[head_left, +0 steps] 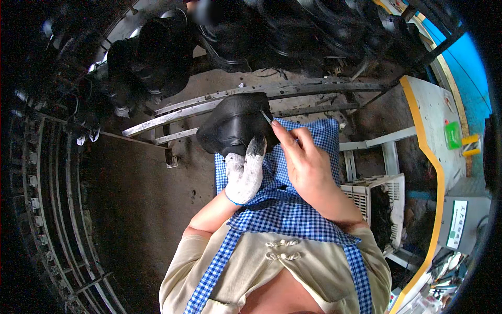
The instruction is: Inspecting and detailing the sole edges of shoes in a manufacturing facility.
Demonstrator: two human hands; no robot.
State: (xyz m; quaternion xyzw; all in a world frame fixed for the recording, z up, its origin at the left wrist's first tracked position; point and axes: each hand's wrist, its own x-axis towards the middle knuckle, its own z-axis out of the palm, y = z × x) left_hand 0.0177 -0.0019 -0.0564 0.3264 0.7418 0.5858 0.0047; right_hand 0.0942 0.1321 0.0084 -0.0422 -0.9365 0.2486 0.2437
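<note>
A black leather shoe upper (227, 123), as far as its shape shows, is held up in front of my lap. My left hand (244, 177), in a white knitted glove with a blackened fingertip, grips its near edge. My bare right hand (308, 165) is closed around a slim metal tool (266, 116), whose narrow tip lies against the leather's right side. Most of the tool is covered by my fingers, so its exact kind is hard to make out. Beneath both hands spreads a blue checked apron (293, 214).
Black leather uppers (230, 39) hang in rows along the far side. Metal rails (193, 109) run across behind my work. On the right are a white plastic crate (396, 209) and a yellow-edged bench (426, 110) with a green container (453, 135). Metal racks (63, 209) stand left.
</note>
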